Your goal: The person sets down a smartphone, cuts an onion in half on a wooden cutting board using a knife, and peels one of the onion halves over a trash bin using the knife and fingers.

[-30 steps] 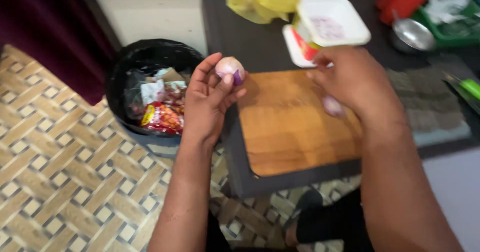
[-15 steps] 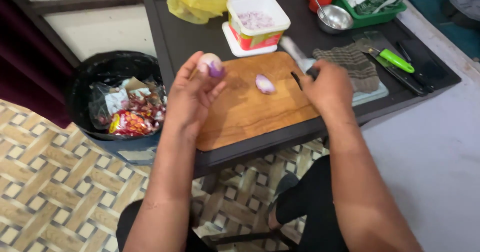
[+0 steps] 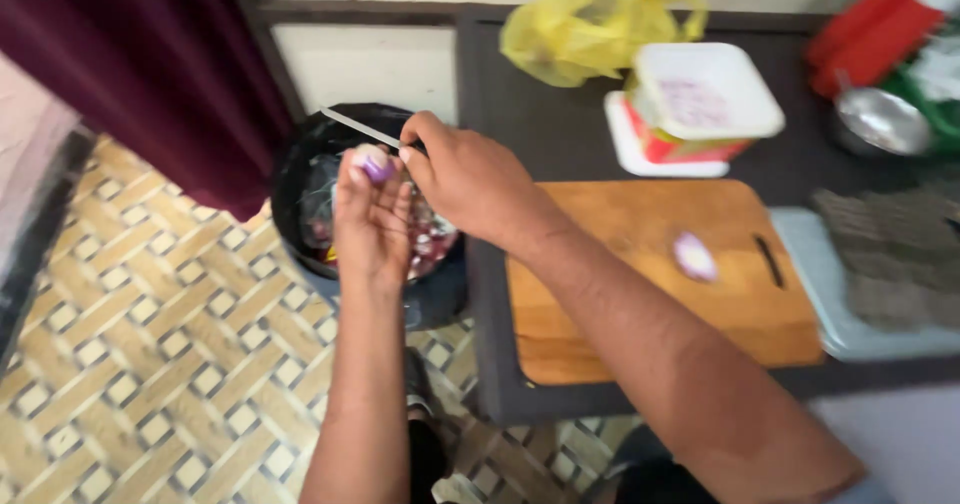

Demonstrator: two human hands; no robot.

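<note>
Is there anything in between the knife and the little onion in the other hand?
Nothing visible. The right hand holds the knife right beside the small onion, which the left hand holds over the black bin.

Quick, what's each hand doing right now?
Left hand: closed on a small purple onion.
Right hand: closed on a knife.

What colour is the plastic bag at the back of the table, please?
Yellow; the plastic bag shows in the head view.
</note>
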